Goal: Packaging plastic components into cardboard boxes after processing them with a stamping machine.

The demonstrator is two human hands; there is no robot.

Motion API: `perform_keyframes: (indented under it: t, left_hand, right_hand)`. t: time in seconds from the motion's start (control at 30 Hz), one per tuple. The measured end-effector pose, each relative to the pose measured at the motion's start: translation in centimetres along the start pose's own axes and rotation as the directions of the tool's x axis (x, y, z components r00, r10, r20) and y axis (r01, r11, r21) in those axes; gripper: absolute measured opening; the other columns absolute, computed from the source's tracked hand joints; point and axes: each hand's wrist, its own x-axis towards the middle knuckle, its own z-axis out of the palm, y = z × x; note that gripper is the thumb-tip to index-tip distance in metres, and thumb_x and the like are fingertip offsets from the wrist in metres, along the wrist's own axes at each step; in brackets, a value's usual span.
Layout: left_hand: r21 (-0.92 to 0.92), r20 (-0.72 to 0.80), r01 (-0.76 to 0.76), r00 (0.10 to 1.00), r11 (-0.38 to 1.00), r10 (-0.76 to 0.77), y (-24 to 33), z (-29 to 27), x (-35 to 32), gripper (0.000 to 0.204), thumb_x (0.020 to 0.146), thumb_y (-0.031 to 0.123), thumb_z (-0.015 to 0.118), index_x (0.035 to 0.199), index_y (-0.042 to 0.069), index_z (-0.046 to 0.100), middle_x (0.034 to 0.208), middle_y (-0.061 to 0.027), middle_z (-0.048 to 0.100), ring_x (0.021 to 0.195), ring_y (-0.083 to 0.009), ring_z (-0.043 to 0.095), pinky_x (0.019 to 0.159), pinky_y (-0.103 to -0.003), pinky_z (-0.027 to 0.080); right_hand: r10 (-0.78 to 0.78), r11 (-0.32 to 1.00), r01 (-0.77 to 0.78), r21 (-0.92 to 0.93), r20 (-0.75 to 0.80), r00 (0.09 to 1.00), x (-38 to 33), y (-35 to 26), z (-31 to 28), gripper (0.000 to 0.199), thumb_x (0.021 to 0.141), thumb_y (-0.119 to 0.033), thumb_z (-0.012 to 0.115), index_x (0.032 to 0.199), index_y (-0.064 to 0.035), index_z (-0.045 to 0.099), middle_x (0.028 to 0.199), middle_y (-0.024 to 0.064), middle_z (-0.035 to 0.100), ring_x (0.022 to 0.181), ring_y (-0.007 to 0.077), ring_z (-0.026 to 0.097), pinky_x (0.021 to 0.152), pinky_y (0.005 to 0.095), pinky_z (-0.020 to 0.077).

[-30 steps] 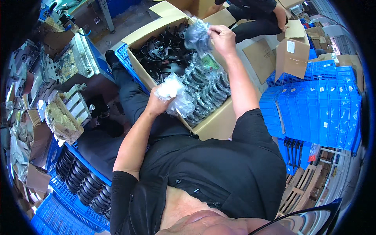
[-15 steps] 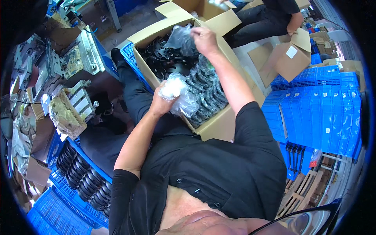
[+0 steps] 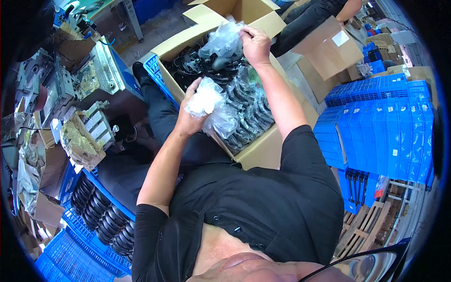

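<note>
An open cardboard carton (image 3: 263, 152) sits in front of me, holding black curved parts. Those on its near right side (image 3: 246, 113) are wrapped in clear film; loose black parts (image 3: 188, 66) lie at its far left. My left hand (image 3: 190, 117), above the carton's left edge, is closed round a bunch of crumpled clear plastic bags (image 3: 206, 98). Over the far side, my right hand (image 3: 257, 46) pinches the edge of another clear plastic bag (image 3: 223, 41). Just below that bag is a dark rounded part (image 3: 221, 62); whether it touches the bag I cannot tell.
Blue crates (image 3: 371, 136) are stacked on the right, near a wooden pallet (image 3: 359, 230). Lower left, a blue crate holds rows of black curved parts (image 3: 101, 214). Machine equipment (image 3: 87, 134) stands at left. Far right, a co-worker's arm (image 3: 348, 10) is near a tilted carton (image 3: 331, 49).
My right hand has moved slightly right, and its plastic bag has risen and looks paler. My left hand has shifted a little left with its bags. The co-worker's carton has moved up and tilted.
</note>
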Motion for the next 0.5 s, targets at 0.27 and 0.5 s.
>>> perform_keyframes:
  t: [0.27, 0.5]
  left_hand:
    - [0.316, 0.082, -0.312, 0.950, 0.896, 0.302, 0.9, -1.7, 2.0, 0.038, 0.081, 0.007, 0.077, 0.119, 0.011, 0.075, 0.131, -0.0147, 0.068, 0.136, -0.0385, 0.055, 0.114, -0.044, 0.047]
    - [-0.057, 0.149, -0.088, 0.984, 0.994, 0.096, -1.9, 0.4, -0.9, 0.026, 0.082, 0.008, 0.078, 0.108, 0.007, 0.075, 0.096, -0.0111, 0.074, 0.092, -0.0312, 0.072, 0.087, -0.040, 0.059]
  right_hand:
    - [-0.090, 0.982, 0.033, 0.187, 0.306, 0.948, -5.3, -6.4, -2.4, 0.008, 0.086, 0.000, 0.076, 0.094, -0.0001, 0.078, 0.095, 0.0102, 0.076, 0.091, 0.0215, 0.073, 0.083, 0.0338, 0.0575]
    - [0.063, 0.489, -0.652, 0.580, 0.722, 0.689, -12.6, -7.7, -1.9, 0.013, 0.096, -0.004, 0.073, 0.107, 0.0010, 0.075, 0.100, 0.0065, 0.076, 0.097, 0.0144, 0.070, 0.090, 0.0299, 0.0560]
